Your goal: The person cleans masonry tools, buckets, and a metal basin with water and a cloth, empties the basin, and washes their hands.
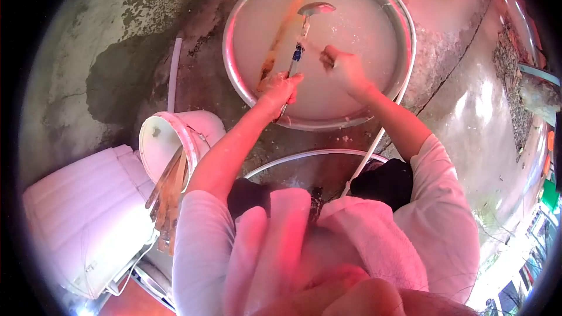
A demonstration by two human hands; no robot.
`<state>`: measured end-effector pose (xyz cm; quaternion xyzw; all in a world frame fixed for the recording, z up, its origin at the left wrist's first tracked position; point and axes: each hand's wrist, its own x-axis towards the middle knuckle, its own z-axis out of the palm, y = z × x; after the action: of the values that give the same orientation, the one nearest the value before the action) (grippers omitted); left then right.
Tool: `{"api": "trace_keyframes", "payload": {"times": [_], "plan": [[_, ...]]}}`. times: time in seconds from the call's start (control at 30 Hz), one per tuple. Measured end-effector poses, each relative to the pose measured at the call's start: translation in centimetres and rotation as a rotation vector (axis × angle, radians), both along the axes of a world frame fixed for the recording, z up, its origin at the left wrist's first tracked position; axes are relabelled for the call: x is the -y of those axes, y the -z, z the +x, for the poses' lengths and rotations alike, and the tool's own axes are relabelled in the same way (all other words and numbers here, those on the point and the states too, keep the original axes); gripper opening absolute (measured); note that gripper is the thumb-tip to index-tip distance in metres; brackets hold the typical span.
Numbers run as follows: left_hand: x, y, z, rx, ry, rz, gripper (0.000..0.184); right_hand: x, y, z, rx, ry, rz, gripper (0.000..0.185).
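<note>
A large metal basin (233, 61) holds cloudy whitish liquid. My left hand (282, 93) is closed around the handle of a ladle (317, 8), near the basin's front rim. The ladle has blue wrapping partway along its handle, and its bowl is over the far half of the liquid. To the right of the handle, my right hand (345, 70) is over the liquid with its fingers curled together. Whatever those fingers may hold is hidden. A long brown wooden stick (287, 20) slants across the basin's left side, its lower end near my left hand.
A white bucket (161, 149) lies tipped at left, with several wooden slats (168, 199) at its mouth. Beside it is a white ribbed container (88, 199). A pale pipe (174, 73) lies on wet concrete, and a white hose (374, 143) runs along the basin's right side.
</note>
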<state>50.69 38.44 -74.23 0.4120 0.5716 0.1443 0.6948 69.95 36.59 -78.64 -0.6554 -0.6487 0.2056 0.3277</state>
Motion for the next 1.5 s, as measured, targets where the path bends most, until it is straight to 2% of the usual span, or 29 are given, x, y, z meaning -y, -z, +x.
{"api": "trace_keyframes", "payload": {"times": [0.03,0.13,0.23,0.33,0.47,0.53,0.57,0.63,0.73,0.77,0.83,0.87,1.03,1.07,1.1,1.17,1.23,1.27,1.37,1.47,1.5], "plan": [[-0.1,0.5,-0.5,0.041,-0.004,-0.015,0.025,0.1,-0.3,-0.7,0.055,-0.096,-0.037,0.007],[-0.4,0.7,-1.9,0.253,0.065,-0.148,0.027,0.5,0.2,-1.9,0.103,-0.127,0.026,0.007],[-0.4,-1.0,-2.1,0.396,0.112,-0.261,0.029,0.3,1.0,-2.3,-0.021,-0.099,0.129,0.006],[0.0,-2.1,-1.9,0.495,0.114,-0.362,0.033,0.3,0.5,-2.5,0.013,-0.075,0.106,0.007],[0.4,-3.1,-0.9,0.644,0.141,-0.461,0.036,-2.3,3.2,-0.1,0.036,0.14,-0.024,0.005],[0.6,-3.8,-0.8,0.66,0.145,-0.438,0.034,-3.3,4.2,2.2,0.066,0.3,-0.142,0.005],[0.5,-4.1,-0.8,0.663,0.148,-0.422,0.033,-3.2,4.4,2.2,0.025,0.296,-0.141,0.006],[0.1,-4.1,-0.6,0.571,0.153,-0.321,0.033,-2.4,2.5,2.3,-0.043,0.279,-0.144,0.008],[0.2,-3.1,-0.1,0.459,0.12,-0.221,0.028,-1.7,-0.6,0.0,-0.054,0.122,0.074,0.012],[0.2,-2.5,-0.1,0.422,0.098,-0.188,0.025,-1.6,-1.7,-0.5,0.034,0.047,0.073,0.011],[0.3,-0.3,-0.5,0.155,0.101,-0.001,0.022,-1.4,-3.2,-1.1,0.208,-0.103,0.067,0.009],[0.4,0.7,-0.6,0.022,0.103,0.091,0.021,-1.4,-3.3,-1.2,0.223,-0.11,0.033,0.008],[1.0,1.9,-1.7,-0.304,0.318,0.573,0.022,-1.7,-3.4,-1.4,0.267,-0.115,-0.139,0.007],[0.7,1.9,-1.6,-0.368,0.366,0.678,0.022,-2.6,-2.0,-0.7,0.219,-0.059,-0.099,0.007],[0.8,0.9,-1.2,-0.179,0.261,0.399,0.024,-3.5,0.6,0.4,0.167,-0.006,-0.065,0.007],[1.3,-2.6,-0.5,0.181,0.032,-0.165,0.027,-3.3,2.2,1.3,0.123,0.085,-0.033,0.009],[1.0,-4.0,-0.6,0.397,0.111,-0.201,0.03,-2.9,1.7,1.7,0.151,0.164,-0.025,0.011],[0.7,-4.6,-0.5,0.51,0.152,-0.215,0.031,-2.9,2.7,2.0,0.022,0.232,-0.015,0.009],[-0.1,-5.7,-0.1,0.669,0.078,-0.256,0.033,-1.8,-1.1,0.6,-0.081,0.209,0.048,0.009],[0.0,-3.3,-0.9,0.485,0.094,-0.175,0.033,-1.2,-3.2,-1.1,-0.003,-0.048,0.183,0.009],[-0.1,-3.5,-1.0,0.487,0.132,-0.182,0.033,-1.2,-3.1,-1.2,0.028,-0.025,0.159,0.009]]}}
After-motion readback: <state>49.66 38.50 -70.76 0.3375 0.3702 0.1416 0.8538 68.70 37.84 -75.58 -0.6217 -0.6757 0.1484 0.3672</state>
